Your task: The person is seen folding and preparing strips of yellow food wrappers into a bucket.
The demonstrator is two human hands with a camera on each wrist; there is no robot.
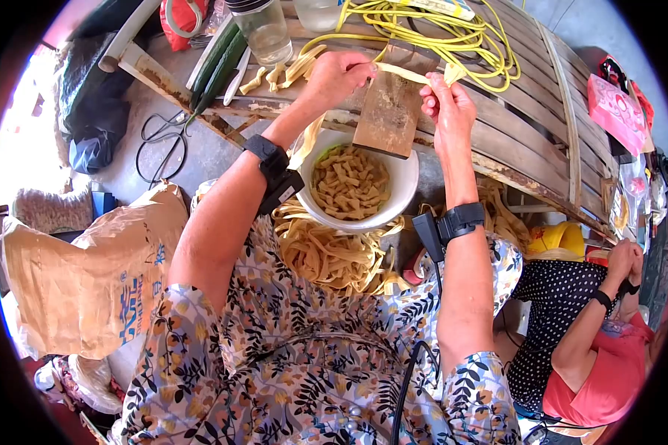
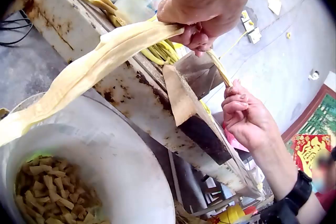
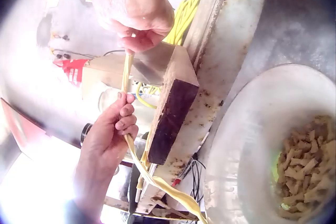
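Observation:
A long, pale yellow, soft strip (image 1: 402, 71) stretches between both hands above a wooden block (image 1: 390, 111). My left hand (image 1: 340, 76) pinches it, and the rest of the strip (image 2: 89, 66) hangs from that hand down over the white bucket (image 1: 410, 182). My right hand (image 1: 450, 107) pinches the other end between thumb and fingers; a knotted-looking bit of the strip pokes up past them. Inside the bucket lie many short cut or knotted pieces (image 1: 349, 182) of similar yellow material. In the right wrist view the strip (image 3: 127, 71) looks narrow and taut between the hands.
The block overhangs the edge of a slatted bench (image 1: 527, 126). Yellow cord (image 1: 490, 52), jars (image 1: 263, 33), cucumbers (image 1: 219, 67) and loose yellow pieces (image 1: 278, 74) lie on it. More strips (image 1: 326, 256) are heaped below the bucket. A paper sack (image 1: 96, 267) stands left; another person (image 1: 601, 348) sits right.

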